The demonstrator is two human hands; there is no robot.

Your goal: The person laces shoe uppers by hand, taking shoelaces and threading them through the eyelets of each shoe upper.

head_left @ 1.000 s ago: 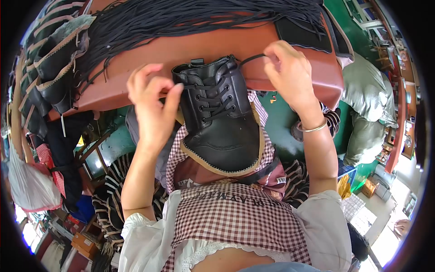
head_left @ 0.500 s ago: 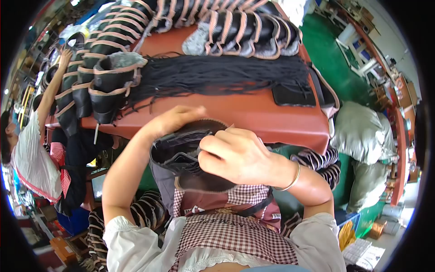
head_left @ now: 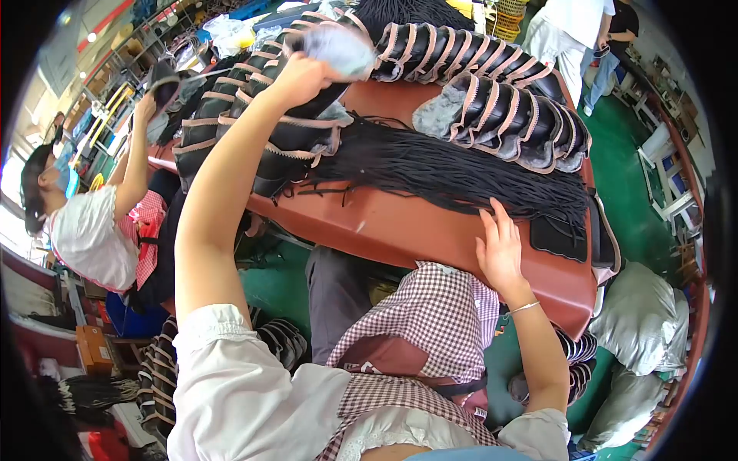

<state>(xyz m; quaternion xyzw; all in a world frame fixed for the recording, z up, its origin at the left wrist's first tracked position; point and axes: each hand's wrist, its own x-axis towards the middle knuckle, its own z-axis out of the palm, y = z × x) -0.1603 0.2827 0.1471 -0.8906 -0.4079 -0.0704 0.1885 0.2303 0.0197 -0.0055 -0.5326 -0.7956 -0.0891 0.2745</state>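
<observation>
My left hand [head_left: 306, 78] reaches to the far left of the table, its fingers closed on the edge of a black boot upper [head_left: 342, 52] with grey fluffy lining, smeared by motion. Below it stand rows of similar black uppers [head_left: 269, 142] with pale pink edging. My right hand [head_left: 501, 250] is open, fingers spread, at the near edge of a long bundle of black laces [head_left: 453, 169]. It holds nothing. A flat black pad [head_left: 559, 238] lies to its right.
The brown-covered table [head_left: 384, 227] spans the middle. More nested uppers [head_left: 507, 123] lie at the back right. A co-worker [head_left: 100, 230] on the left raises a dark upper [head_left: 163, 83]. Stuffed sacks [head_left: 638, 315] stand at the right. People stand at the back.
Both hands have left the dark upper held over my lap. My left hand has gone far forward to the rows; my right hand has opened and moved right. The view has shifted left.
</observation>
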